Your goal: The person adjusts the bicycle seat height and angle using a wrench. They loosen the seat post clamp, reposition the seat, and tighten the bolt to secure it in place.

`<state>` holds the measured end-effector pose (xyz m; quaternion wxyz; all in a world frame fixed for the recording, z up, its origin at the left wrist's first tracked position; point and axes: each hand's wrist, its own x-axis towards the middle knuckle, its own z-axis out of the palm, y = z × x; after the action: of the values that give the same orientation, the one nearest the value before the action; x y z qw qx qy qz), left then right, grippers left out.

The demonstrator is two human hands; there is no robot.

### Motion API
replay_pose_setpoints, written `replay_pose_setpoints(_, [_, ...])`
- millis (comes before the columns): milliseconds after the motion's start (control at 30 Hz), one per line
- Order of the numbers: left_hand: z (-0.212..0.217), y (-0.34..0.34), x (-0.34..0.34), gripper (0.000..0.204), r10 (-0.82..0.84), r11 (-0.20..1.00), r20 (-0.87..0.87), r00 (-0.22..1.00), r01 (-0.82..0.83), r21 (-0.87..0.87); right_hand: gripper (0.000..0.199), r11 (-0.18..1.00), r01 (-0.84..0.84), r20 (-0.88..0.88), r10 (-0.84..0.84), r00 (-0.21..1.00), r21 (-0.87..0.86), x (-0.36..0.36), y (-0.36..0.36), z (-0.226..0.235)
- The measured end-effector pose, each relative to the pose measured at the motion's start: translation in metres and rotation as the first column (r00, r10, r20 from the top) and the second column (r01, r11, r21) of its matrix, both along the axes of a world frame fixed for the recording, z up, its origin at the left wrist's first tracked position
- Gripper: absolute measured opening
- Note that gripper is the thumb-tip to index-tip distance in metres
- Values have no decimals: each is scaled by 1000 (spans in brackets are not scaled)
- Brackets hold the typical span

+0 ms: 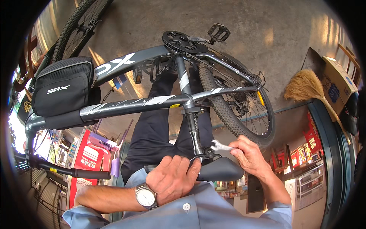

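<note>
A dark grey bicycle frame (133,105) with white markings lies across the view in front of me. Its black saddle (223,170) is close to my body, at the end of the seat post (194,131). My left hand (171,178), with a watch on the wrist, is wrapped over the saddle, index finger by the top of the post. In my right hand (248,155) is a silver wrench (221,146), pinched between thumb and fingers. The wrench's jaw points left, near the saddle clamp (208,151); whether they touch I cannot tell.
A black bag (63,86) is fixed to the frame near the handlebar grip (91,174). The rear wheel (244,101) and a pedal (219,33) stand beyond. At right are a straw broom (308,84) and a cardboard box (337,82); at left, a purple stool (115,162).
</note>
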<state>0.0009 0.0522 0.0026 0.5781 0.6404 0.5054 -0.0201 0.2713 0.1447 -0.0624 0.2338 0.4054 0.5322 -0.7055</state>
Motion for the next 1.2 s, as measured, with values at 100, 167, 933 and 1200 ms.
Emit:
replay_pose_setpoints(100, [1, 2, -1, 52, -1, 1000, 9, 1000, 1, -12, 20, 999, -16, 40, 18, 999, -51, 1, 12, 7])
replay_pose_setpoints(167, [1, 3, -1, 52, -5, 1000, 13, 1000, 5, -22, 19, 990, -4, 29, 8, 1000, -142, 2, 18, 6])
replay_pose_setpoints(933, [-6, -7, -1, 51, -38, 991, -32, 999, 41, 124, 28, 804, -410, -183, 367, 912, -431, -25, 41, -46])
replay_pose_setpoints(1200, [-7, -3, 1, 49, -7, 992, -32, 999, 11, 128, 23, 933, -326, -320, 265, 910, -152, -10, 25, -62])
